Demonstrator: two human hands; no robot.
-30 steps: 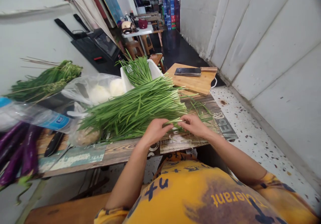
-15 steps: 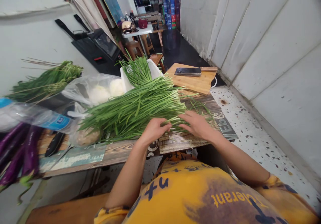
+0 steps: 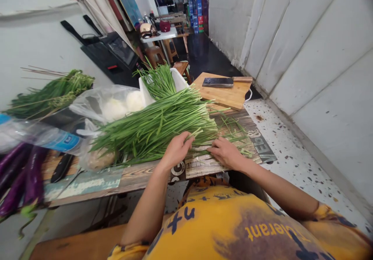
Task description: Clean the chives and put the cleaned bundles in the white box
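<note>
A large heap of green garlic chives (image 3: 154,126) lies across the table, with its pale stem ends toward the right. At the heap's near edge, my left hand (image 3: 177,149) pinches a few chive stems between thumb and forefinger, their pale tips pointing up and right. My right hand (image 3: 225,152) is low over the tabletop just right of the heap, fingers curled together; what they hold, if anything, is hidden. Loose chive scraps (image 3: 231,123) are scattered beyond and beside my right hand. More chives stand in a white container (image 3: 179,79) behind the heap.
On a wooden cutting board (image 3: 217,93) at the back right lies a cleaver (image 3: 218,82). To the left are a plastic bag (image 3: 91,100) with pale round vegetables, a plastic bottle (image 3: 49,135), purple eggplants (image 3: 35,174), a black-handled knife (image 3: 62,168) and a bunch of greens (image 3: 55,91).
My left hand has shifted slightly left and up with stems in its pinch. My right hand has moved down and drawn away from the stem ends, its fingers curling in.
</note>
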